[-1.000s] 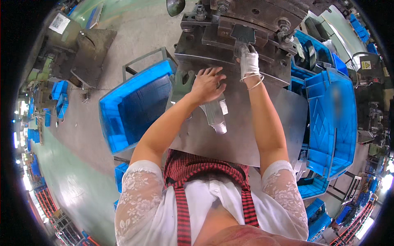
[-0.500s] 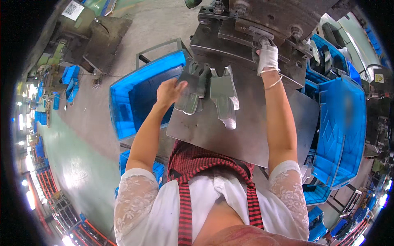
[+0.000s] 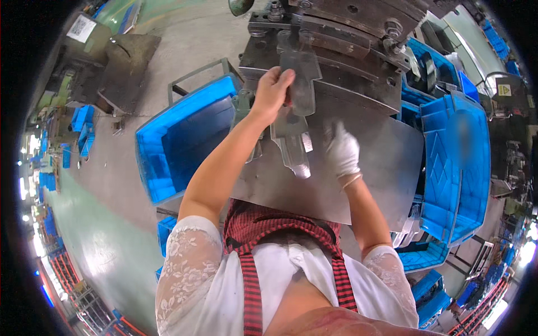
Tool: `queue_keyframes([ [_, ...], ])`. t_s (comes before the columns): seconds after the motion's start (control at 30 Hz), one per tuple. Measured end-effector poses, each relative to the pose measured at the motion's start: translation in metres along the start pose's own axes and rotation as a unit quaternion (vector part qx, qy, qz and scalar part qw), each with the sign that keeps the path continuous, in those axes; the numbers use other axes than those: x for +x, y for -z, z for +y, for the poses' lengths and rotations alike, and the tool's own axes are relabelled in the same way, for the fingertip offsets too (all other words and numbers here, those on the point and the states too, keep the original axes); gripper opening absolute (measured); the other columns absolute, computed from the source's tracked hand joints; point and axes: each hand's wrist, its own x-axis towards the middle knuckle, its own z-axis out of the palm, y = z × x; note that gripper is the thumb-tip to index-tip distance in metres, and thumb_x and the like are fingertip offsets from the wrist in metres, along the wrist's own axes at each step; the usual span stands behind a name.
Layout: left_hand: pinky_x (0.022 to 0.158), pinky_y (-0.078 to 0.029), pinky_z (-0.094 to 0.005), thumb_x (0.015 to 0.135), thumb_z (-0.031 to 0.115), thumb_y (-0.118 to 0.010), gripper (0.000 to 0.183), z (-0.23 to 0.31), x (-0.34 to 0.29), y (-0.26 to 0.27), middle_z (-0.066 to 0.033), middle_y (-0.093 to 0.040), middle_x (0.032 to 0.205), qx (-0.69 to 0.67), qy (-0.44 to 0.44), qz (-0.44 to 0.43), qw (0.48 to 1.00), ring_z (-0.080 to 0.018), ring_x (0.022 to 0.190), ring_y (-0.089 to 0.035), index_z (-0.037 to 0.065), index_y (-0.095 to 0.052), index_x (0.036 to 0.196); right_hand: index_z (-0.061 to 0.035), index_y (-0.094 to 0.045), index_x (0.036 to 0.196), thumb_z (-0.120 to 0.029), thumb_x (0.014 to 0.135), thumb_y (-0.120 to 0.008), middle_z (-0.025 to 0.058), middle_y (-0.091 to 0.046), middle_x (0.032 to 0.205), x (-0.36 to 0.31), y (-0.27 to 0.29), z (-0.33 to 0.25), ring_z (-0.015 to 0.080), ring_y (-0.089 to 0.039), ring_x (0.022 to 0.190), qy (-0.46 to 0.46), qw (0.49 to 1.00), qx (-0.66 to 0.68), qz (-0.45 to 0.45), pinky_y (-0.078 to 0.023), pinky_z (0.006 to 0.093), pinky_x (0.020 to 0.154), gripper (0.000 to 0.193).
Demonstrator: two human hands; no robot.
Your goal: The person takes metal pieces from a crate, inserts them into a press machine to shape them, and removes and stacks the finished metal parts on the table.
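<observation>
Two hands: left hand (image 3: 273,89) outstretched gripping metal blank (image 3: 300,78), right hand (image 3: 342,150) withdrawn.

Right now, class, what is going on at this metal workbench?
A person at a grey steel table holds a flat grey stamped metal part in the bare left hand, at the front of the dark heavy press tool. The white-gloved right hand hovers over the table beside a similar metal part. Blue plastic crates stand alongside.
</observation>
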Motion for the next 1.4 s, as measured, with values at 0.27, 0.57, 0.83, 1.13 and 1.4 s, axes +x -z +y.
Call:
queue_keyframes([
  [0.27,0.073,-0.042,-0.0357,0.076,0.034,-0.055,0.038,-0.014,0.031,-0.021,-0.0105,-0.052,0.097,0.509,-0.299,0.071,0.804,-0.0267,0.089,-0.050,0.005,-0.049,0.101,0.0036,-0.050,0.088,-0.015,0.082,-0.046,0.0185,-0.057,0.075,0.113,-0.038,0.013,0.0268,-0.054,0.065,-0.101,0.889,0.427,0.134,-0.043,0.0319,0.058,0.020],
  [0.57,0.096,-0.024,-0.0394,0.076,0.027,-0.054,0.050,-0.052,-0.038,0.020,-0.0163,-0.030,0.126,0.473,-0.243,0.032,0.847,-0.0333,0.117,-0.027,0.009,-0.037,0.119,-0.0052,-0.052,0.088,-0.021,0.083,-0.048,0.0004,-0.051,0.064,0.149,-0.040,0.008,0.0071,-0.044,0.048,-0.116,0.846,0.506,0.120,-0.036,0.0217,0.039,0.017],
  [0.83,0.096,-0.022,-0.0323,0.084,0.029,-0.047,0.060,-0.078,-0.088,0.028,-0.0106,-0.025,0.130,0.068,-0.063,0.079,0.993,-0.0214,0.118,-0.028,0.000,-0.018,0.128,-0.0061,-0.052,0.089,-0.024,0.081,-0.050,0.0004,-0.050,0.063,0.159,-0.043,0.016,0.0083,-0.045,0.048,-0.120,0.851,0.499,0.106,-0.036,0.0222,0.040,0.020],
  [1.13,0.092,-0.026,-0.0310,0.084,0.052,-0.030,0.064,-0.075,-0.093,0.024,-0.0096,-0.033,0.126,-0.165,0.215,0.056,0.961,-0.0203,0.113,-0.033,0.004,-0.025,0.126,0.0042,-0.050,0.092,-0.023,0.084,-0.044,0.0175,-0.058,0.078,0.157,-0.013,-0.013,0.0280,-0.055,0.068,-0.143,0.867,0.469,0.095,-0.043,0.0335,0.060,0.029],
  [1.4,0.089,-0.028,-0.0307,0.080,0.061,-0.022,0.067,-0.058,-0.079,0.032,-0.0061,-0.043,0.117,-0.171,0.266,0.007,0.949,-0.0183,0.106,-0.040,0.010,-0.038,0.120,0.0024,-0.052,0.090,-0.020,0.082,-0.044,0.0210,-0.058,0.079,0.118,-0.031,0.006,0.0358,-0.054,0.070,0.021,0.940,0.298,0.164,-0.042,0.0370,0.062,0.025],
])
